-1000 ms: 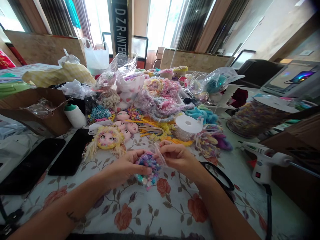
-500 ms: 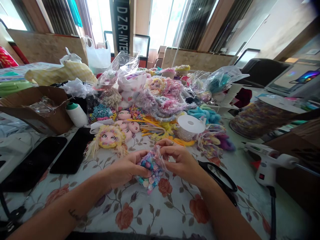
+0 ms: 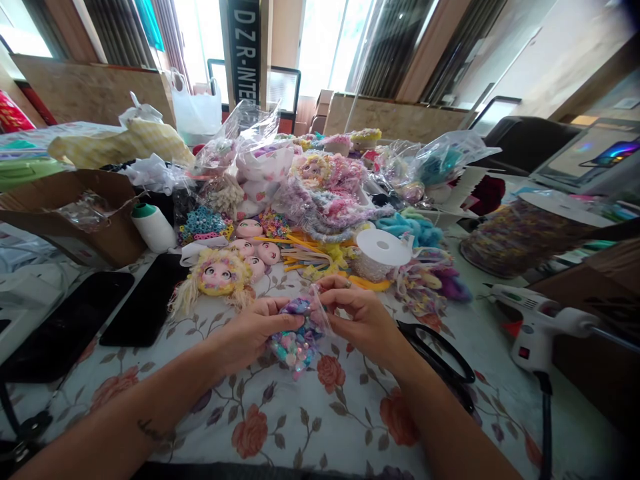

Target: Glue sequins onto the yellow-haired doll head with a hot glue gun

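A clear plastic bag of beads (image 3: pixel 296 348) in blue, pink and purple hangs just over the flowered tablecloth, between my two hands. My left hand (image 3: pixel 267 325) is closed on its left side, thumb across the front. With bent fingers, my right hand (image 3: pixel 350 308) pinches the clear upper edge of the bag. A doll head (image 3: pixel 218 273) with yellow yarn hair lies beyond my left hand. Several bare doll faces (image 3: pixel 256 267) sit close by it. Past my right hand stands a white spool of trim (image 3: pixel 383 250).
Black scissors (image 3: pixel 443 353) lie right of my right forearm, and a glue gun (image 3: pixel 533 327) is farther right. Two black phones (image 3: pixel 145 300) are at the left, near a thread cone (image 3: pixel 153 228) and a cardboard box (image 3: pixel 100 220). Yarn and plastic bags (image 3: pixel 330 193) pile up behind.
The left thumb has moved slightly up the bead bag, and the beads have shifted inside it. My right hand stays at the bag's top edge.
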Tool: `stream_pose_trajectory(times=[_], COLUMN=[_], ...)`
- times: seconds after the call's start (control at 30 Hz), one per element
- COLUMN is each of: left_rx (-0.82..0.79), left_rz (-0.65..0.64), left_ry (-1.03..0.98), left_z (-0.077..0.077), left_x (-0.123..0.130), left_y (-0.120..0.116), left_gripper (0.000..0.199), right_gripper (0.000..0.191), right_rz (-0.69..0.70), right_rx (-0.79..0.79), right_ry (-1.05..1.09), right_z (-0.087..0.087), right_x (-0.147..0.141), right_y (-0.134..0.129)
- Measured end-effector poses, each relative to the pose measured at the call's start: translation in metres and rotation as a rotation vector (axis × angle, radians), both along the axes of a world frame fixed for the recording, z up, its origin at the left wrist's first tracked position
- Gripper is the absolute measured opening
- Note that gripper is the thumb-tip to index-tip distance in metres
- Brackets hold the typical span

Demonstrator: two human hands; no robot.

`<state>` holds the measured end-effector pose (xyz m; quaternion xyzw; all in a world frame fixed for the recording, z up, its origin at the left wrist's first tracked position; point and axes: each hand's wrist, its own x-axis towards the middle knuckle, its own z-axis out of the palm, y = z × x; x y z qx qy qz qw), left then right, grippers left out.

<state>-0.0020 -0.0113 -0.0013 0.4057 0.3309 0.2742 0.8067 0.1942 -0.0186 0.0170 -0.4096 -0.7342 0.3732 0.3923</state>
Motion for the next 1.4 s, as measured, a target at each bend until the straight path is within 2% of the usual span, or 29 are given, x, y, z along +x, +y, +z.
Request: stream_pose_trajectory(times=[0.2,0.53,0.77,0.87,1.07,1.4], left_rx=[0.071,0.221,0.111,0.106,0.074,0.063], left_rz=[0.036,0.01,0.018,0.017,0.029,0.056], left_ry=[-0.002,0.048,0.021,0.021,0.007,0.027], left_z=[-0.003,-0.007,-0.011,-0.012,-0.011,-0.007], left_x=[0.001,0.004,0.003,0.003,0.004,0.004], left_y=[0.0,0.001,0.002,0.003,0.003,0.001], left_gripper=[0.026,0.027,0.03,0.031,0.033,0.04], right_gripper=[0.011,0.003,0.011,0.014,0.01,0.011], right_rz=[0.011,0.046,0.027,0.015,-0.039,-0.02], right_rx=[0.013,0.084,0.183,0.18,0.143,0.222], right_ry=[-0.084,-0.174,-0.241,-0.283,-0.209,-0.251], right_z=[-0.003,-0.002,-0.003,-0.001,0.0,-0.012], right_x=[0.003,-0.003,-0.006,-0.009,-0.015,-0.017], right_y=[0.0,-0.003,-0.003,-0.004,-0.005,-0.003])
